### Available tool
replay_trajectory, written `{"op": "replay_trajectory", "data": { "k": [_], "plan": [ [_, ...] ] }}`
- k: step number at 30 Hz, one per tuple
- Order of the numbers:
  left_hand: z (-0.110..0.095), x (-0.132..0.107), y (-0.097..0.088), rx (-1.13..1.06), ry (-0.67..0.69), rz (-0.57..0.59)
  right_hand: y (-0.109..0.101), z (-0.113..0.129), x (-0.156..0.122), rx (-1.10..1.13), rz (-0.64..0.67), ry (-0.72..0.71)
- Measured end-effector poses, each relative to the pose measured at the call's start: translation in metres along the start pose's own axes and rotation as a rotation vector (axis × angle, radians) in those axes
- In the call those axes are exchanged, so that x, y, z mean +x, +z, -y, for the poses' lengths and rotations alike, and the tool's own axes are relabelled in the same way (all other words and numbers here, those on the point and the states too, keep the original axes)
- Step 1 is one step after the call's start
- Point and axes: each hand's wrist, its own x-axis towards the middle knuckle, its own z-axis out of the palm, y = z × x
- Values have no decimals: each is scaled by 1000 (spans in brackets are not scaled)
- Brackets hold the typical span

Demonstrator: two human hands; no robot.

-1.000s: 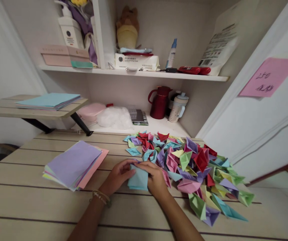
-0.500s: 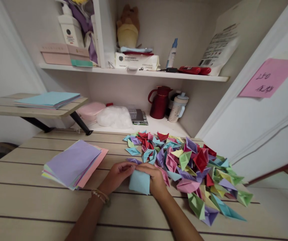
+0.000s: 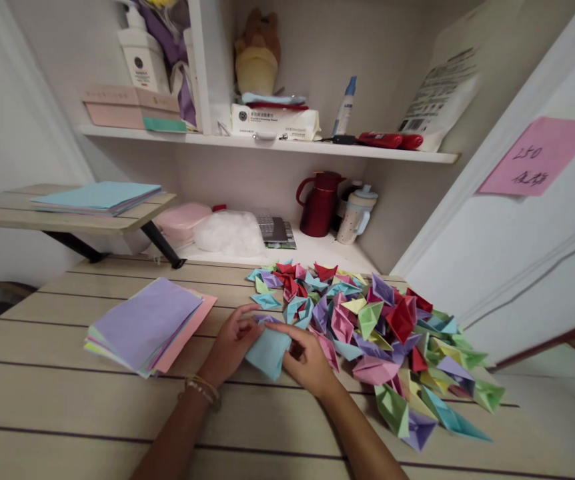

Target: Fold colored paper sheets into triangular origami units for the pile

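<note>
A stack of pastel paper sheets with a lilac sheet on top (image 3: 150, 327) was seen to the left of the light-blue folded paper piece (image 3: 267, 352), well apart from it, with a strip of bare slatted wooden table (image 3: 42, 393) left between the two. The near edge of the stack was fanned out unevenly. The left hand (image 3: 230, 343) was placed at the left edge of the light-blue piece, its fingers curled and pinched onto the upper left corner. The light-blue piece itself was held tilted, low over the table, between both hands; whether its lower edge touched the wood could not be told. The right hand (image 3: 310, 360) was set at the right edge of the light-blue piece, its fingers closed on the top fold. Just right of the light-blue piece, a heap of folded paper shapes in many colours (image 3: 382, 333) was spread out to the table's right edge, its nearest pink piece touching the right hand. Below the light-blue piece, open tabletop was left on both sides of the forearms.
</note>
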Motion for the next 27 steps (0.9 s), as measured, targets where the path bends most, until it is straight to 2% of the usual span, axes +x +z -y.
{"op": "replay_trajectory", "data": {
  "k": [7, 9, 11, 14, 18, 22, 27],
  "plan": [
    [5, 4, -4, 42, 120, -217, -3, 4, -1, 231, 158, 137],
    [3, 4, -6, 56, 128, -247, -2, 4, 1, 259, 153, 175],
    [-1, 3, -6, 52, 106, -195, -1, 3, 2, 259, 88, 200],
    [-5, 0, -4, 9, 55, -52, 0, 3, 5, 272, -17, 213],
    [-4, -1, -2, -102, -11, 69, -1, 3, 6, 314, -107, 210],
    [-4, -1, -1, -112, -30, 62, -2, 0, 6, 319, -149, 214],
    [-13, -2, -1, -70, -23, 30, -2, 3, 6, 312, -132, 222]
  ]
}}
